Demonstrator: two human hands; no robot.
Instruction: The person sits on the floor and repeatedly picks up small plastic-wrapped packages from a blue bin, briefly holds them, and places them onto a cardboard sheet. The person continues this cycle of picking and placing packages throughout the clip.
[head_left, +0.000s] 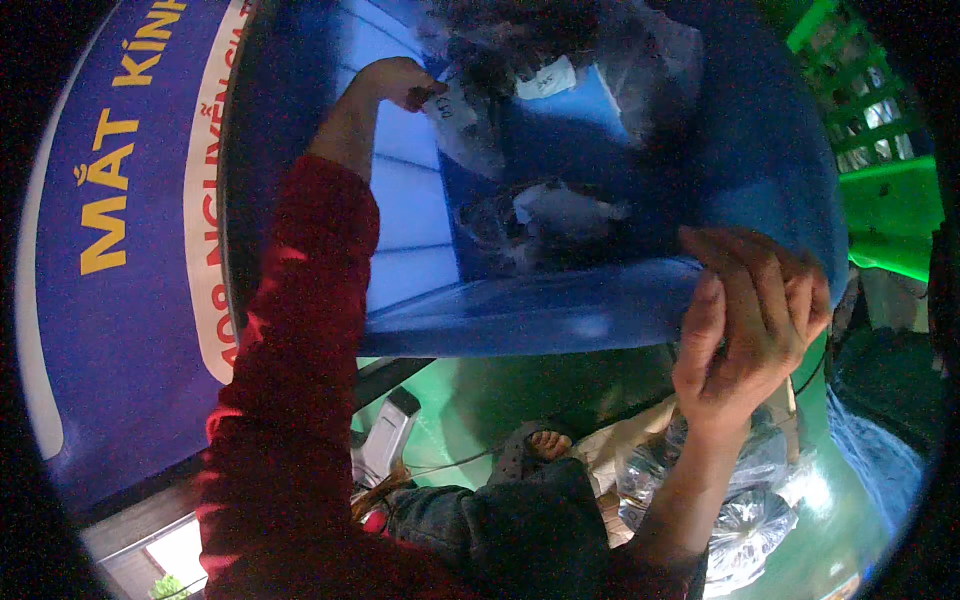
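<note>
My left hand [405, 85] reaches far across a glossy blue surface [740, 200] with a rounded near edge. Its fingers are pinched on a clear plastic bag [468, 125] bearing handwritten marks; the bag's contents are hard to make out. Another plastic bag [570, 210], with dark and pale parts, lies nearer to me on the blue. Farther back is a larger heap of clear bags [650, 75] with a white label [547, 78] among them. My right hand [755, 310] is at the near right edge, fingers loosely curved, thumb apart, nothing visible in it.
To the left stands a blue signboard [110, 190] with yellow lettering. A green plastic crate [890, 200] is at the far right. Below the edge are a cardboard box [625, 435] with clear plastic bags [750, 530], a grey device [388, 435] and my foot [548, 443] on the green floor [470, 395].
</note>
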